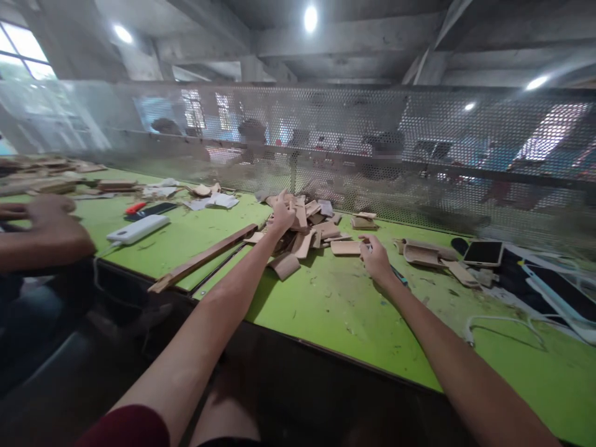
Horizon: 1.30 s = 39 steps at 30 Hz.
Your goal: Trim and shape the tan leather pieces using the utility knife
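My left hand [282, 216] reaches over a heap of curved bamboo pieces [305, 239], fingers apart and touching the pieces at its far side. No piece shows clearly in its grasp. Lower over the table, my right hand [376, 259] is closed around a slim teal-handled cutter [400, 277]. Part of the handle sticks out below the palm, and most of the tool is hidden by the hand. Just left of the right fingertips lies a single flat bamboo piece [345, 248].
A long wooden strip [205, 257] crosses the green table [326, 316] at left. Nearby are a white power bank [138, 230] and another person's arm [41, 239]. Bamboo sections [426, 253], phones [484, 252] and a white cable [503, 320] lie right. Behind stands a perforated metal screen [326, 136].
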Available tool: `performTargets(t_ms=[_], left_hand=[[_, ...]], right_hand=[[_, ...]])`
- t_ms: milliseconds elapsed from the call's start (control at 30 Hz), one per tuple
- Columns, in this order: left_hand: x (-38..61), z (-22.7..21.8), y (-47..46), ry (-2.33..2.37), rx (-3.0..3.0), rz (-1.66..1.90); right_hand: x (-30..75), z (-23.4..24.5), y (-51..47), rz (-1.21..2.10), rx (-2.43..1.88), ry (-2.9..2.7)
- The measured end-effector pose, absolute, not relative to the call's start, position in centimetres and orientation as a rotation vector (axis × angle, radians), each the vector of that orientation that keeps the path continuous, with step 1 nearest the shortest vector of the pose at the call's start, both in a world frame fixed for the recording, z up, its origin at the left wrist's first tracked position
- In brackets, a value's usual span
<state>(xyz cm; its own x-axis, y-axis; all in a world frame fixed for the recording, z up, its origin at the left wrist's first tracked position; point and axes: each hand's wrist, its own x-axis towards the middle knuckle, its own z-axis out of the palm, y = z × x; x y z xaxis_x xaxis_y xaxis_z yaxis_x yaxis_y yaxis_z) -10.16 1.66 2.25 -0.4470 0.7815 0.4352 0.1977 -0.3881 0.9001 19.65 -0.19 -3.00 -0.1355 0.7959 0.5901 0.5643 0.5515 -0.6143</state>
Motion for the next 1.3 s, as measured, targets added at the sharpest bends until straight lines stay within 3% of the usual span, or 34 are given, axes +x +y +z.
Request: performTargets(t_ms=[100, 267, 467, 600, 767, 1033, 1300], left_hand=[[-11.2, 1.2, 2.7, 1.811, 1.646, 1.909], [-10.5, 1.2, 2.6, 1.944, 2.069, 1.706], [-6.1, 1.8, 0.5, 1.642, 2.737, 1.116], [-2.7, 0.9, -0.8, 1.381, 2.882, 0.754], [-0.1, -0.4, -1.4, 1.448, 2.861, 0.545], [1.1, -1.9, -1.7, 1.541, 2.921, 0.506], [0.1, -2.1, -0.7, 1.368, 2.686, 0.839]], right_hand=[[19.8, -2.7, -0.3, 0.185, -1.163, -1.918], [20.2, -2.1, -0.8, -0.027, -1.413, -2.040], [21.0, -1.7, -0.3, -0.112, -1.566, -1.970], [21.5, -1.3, 0.2, -0.176, -1.624, -1.817], [21.4, -0.8, -0.4, -0.188, -1.728, -1.755], [21.5, -1.3, -0.3, -0.145, -1.732, -1.902], [22.0, -2.3, 1.5, -0.112, -1.635, -1.893]])
